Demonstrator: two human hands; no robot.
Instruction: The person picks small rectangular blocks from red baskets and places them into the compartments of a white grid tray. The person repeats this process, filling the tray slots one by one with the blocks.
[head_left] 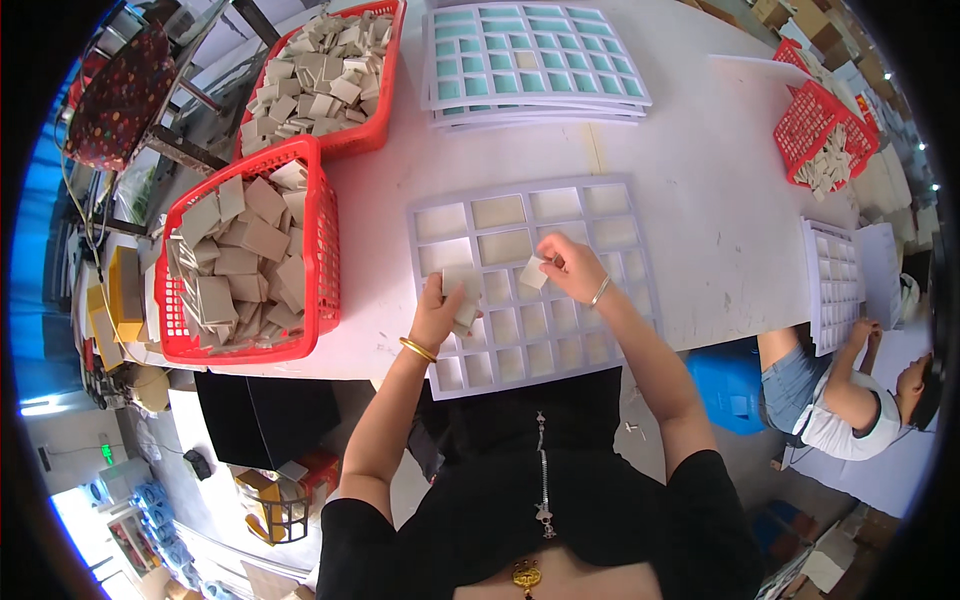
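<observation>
- While the left hand [433,314] grips a small bunch of pale pieces [461,284] mid-frame, the right hand [572,268] pinches one pale square [533,273] between thumb and fingers, right of centre.
- Both hands are over a white compartmented tray [500,231].
- Red basket [328,250] of pieces: left of frame.

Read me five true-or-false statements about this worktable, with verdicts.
1. The person's left hand holds pale flat pieces. True.
2. The person's right hand is empty. False: it holds a single pale flat piece.
3. The near red plastic basket is filled with pale flat square tiles. True.
4. The stacked white trays with pale-green compartments lie nearer the person than the single white compartmented tray. False: they lie farther away.
5. Both hands are over the single tray. True.
</observation>
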